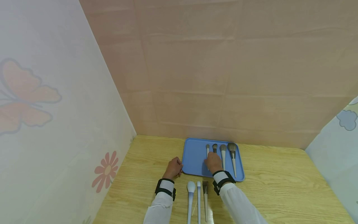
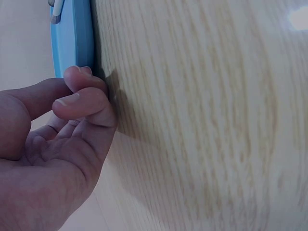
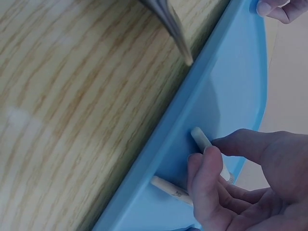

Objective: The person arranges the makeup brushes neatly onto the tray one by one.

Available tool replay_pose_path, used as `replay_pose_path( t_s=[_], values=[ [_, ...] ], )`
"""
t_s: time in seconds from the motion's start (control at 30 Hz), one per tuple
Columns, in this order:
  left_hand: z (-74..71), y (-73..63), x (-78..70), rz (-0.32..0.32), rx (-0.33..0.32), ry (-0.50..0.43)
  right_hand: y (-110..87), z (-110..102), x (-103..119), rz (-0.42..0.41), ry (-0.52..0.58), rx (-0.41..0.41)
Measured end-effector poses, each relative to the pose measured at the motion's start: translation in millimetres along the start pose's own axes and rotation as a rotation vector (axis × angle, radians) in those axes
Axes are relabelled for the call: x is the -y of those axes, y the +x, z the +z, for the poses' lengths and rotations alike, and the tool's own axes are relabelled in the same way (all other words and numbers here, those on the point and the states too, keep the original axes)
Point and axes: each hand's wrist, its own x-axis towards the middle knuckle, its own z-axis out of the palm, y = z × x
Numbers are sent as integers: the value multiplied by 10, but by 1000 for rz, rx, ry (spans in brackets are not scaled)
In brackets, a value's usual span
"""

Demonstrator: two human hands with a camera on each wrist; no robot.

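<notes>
A blue tray (image 1: 195, 155) holds several makeup brushes laid side by side. My right hand (image 1: 213, 162) is over the tray, its thumb and index finger pinching the pale handle of a small makeup brush (image 3: 201, 139). That brush's bristle end (image 1: 208, 146) points to the back of the tray. Just beside it lies a dark-ferruled brush (image 1: 214, 147), partly hidden by the hand. Two larger brushes, one white-handled (image 1: 223, 152) and one with a big fluffy head (image 1: 232, 147), lie further right. My left hand (image 2: 62, 125), fingers curled, holds the tray's near left corner at the rim.
In front of the tray on the wooden table (image 1: 279, 186) lie three more brushes: a white-headed one (image 1: 191, 189), a slim one (image 1: 199, 196) and a flat dark one (image 1: 205, 189). A brown covered wall (image 1: 190, 77) rises behind; a patterned wall (image 1: 70, 93) stands left.
</notes>
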Motion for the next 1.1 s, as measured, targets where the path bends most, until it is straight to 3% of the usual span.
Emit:
replay_pose_path(
  t_s=[0.5, 0.7, 0.9, 1.1],
  values=[
    [2, -27, -11, 14, -7, 7, 1, 12, -23, 9, 26, 29],
    [17, -27, 2, 15, -7, 11, -42, -14, -41, -32, 33, 29],
    [19, -12, 25, 14, -6, 9, -140, -160, -41, -106, 144, -46],
    [6, -13, 25, 11, -1, -6, -271, -273, -49, -135, 146, -111]
  ],
)
